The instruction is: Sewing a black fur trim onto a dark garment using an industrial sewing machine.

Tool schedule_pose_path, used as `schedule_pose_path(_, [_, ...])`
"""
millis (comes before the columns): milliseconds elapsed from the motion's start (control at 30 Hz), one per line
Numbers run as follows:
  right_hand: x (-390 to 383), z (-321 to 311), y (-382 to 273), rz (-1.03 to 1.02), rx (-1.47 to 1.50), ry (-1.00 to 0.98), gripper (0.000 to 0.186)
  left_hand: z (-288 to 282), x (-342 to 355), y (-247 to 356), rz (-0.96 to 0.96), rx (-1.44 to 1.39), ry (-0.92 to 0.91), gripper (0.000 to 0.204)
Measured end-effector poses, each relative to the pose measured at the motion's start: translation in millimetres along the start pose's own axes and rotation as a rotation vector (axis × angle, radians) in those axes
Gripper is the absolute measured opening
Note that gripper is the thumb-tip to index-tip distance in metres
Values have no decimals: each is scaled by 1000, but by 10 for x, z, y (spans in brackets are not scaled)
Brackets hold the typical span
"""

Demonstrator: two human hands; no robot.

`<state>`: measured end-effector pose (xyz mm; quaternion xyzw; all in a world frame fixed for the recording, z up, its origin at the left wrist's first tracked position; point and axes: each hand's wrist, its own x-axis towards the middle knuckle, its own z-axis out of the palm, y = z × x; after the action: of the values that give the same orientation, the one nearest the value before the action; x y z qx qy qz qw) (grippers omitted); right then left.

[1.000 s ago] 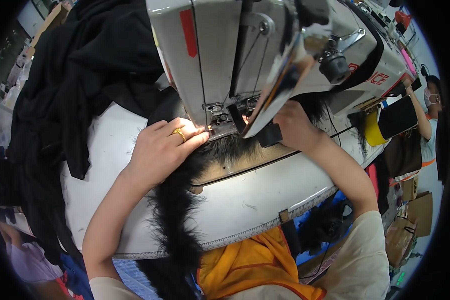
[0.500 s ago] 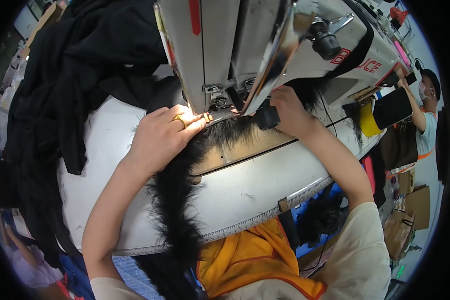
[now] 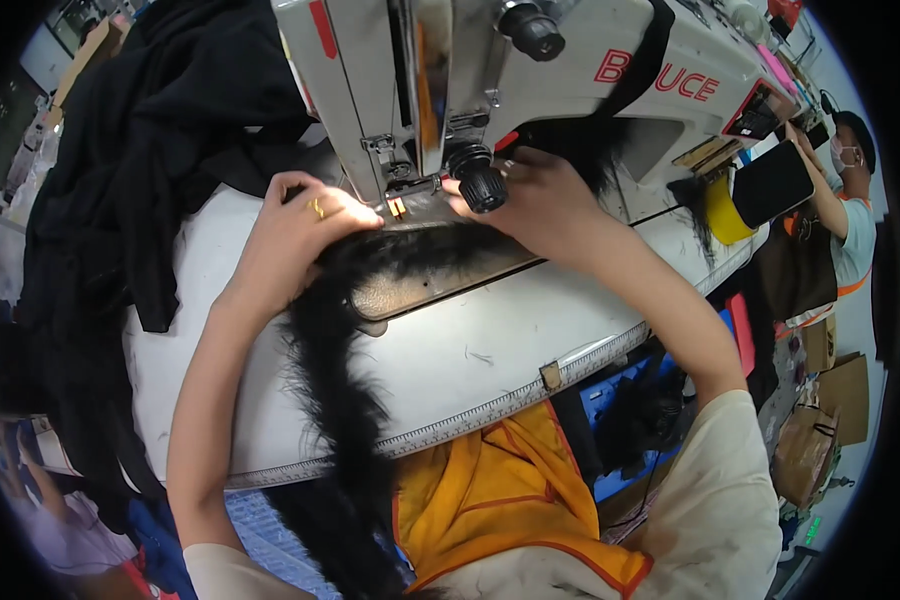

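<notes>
A white sewing machine stands over the table, its lamp lighting the needle area. Under its foot runs a strip of black fur trim, which hangs over the table's front edge toward my lap. My left hand, with a gold ring, is closed on the trim left of the foot, fingertips pressed near the needle plate. From the right, my right hand grips the trim beside the foot. A black knob hides part of its fingertips. Dark cloth lies under the fingers; its layers are hard to tell apart.
Black fabric is heaped on the left of the white table. A ruler tape follows the front edge. At right are a yellow roll and a person; another person sits lower left.
My right hand has come left, closer to the needle. The left hand has shifted slightly left. The machine sits further left in the picture as my view has turned.
</notes>
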<state>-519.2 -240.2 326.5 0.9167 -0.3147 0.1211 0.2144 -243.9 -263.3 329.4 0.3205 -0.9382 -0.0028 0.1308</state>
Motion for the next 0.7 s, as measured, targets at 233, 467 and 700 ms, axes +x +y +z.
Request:
schedule_pose_path(233, [-69, -246, -371, -12, 345, -80, 40, 122, -47, 345, 191, 243, 168, 22])
schedule_pose_path(467, [-18, -58, -485, 33, 165, -164, 47, -36, -50, -45, 347, 411, 227, 13])
schedule_pose_path(700, [7, -186, -263, 36, 303, -278, 54, -384, -149, 170, 332, 355, -224, 48])
